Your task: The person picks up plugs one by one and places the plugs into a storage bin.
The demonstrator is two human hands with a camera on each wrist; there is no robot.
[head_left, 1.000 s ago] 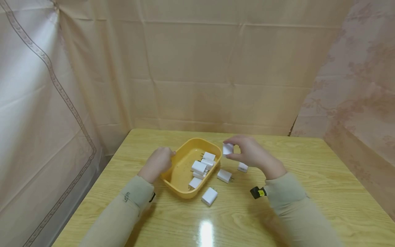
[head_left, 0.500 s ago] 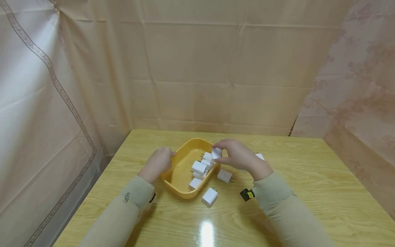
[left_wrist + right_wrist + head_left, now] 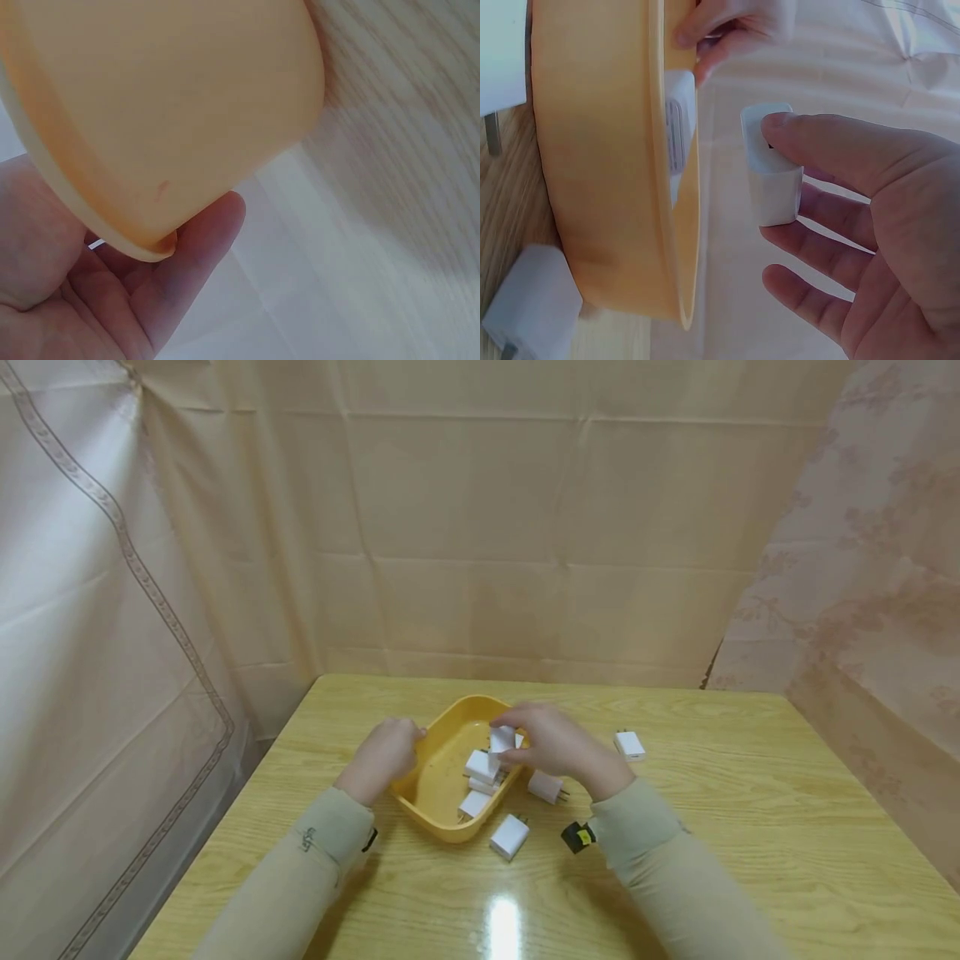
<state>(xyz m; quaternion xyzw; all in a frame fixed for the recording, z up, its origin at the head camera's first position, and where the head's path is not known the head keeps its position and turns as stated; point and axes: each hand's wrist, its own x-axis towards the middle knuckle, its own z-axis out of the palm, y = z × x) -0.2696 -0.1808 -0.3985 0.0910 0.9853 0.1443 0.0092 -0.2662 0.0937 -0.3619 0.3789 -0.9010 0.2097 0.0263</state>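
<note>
A yellow plastic basin (image 3: 442, 833) stands on the table with several white plug chargers (image 3: 482, 766) heaped in its right half. My left hand (image 3: 382, 760) grips the basin's left rim; in the left wrist view the thumb and fingers (image 3: 214, 232) lie on either side of the rim. Over the right part of the basin, my right hand (image 3: 558, 742) pinches a white charger (image 3: 772, 187) between thumb and fingers. In the right wrist view this charger is apart from the basin wall (image 3: 607, 165). The held charger hides part of the heap.
On the wooden table (image 3: 750, 818), one charger (image 3: 509, 837) lies at the basin's front right. Another charger (image 3: 545, 787) lies close to its right side, and a third charger (image 3: 629, 745) farther right. A cloth curtain (image 3: 480, 543) hangs behind the table.
My right hand has carried its charger leftward, from beyond the basin's right rim to above the inside. The far-right charger has come out from behind the hand. My left hand has stayed still.
</note>
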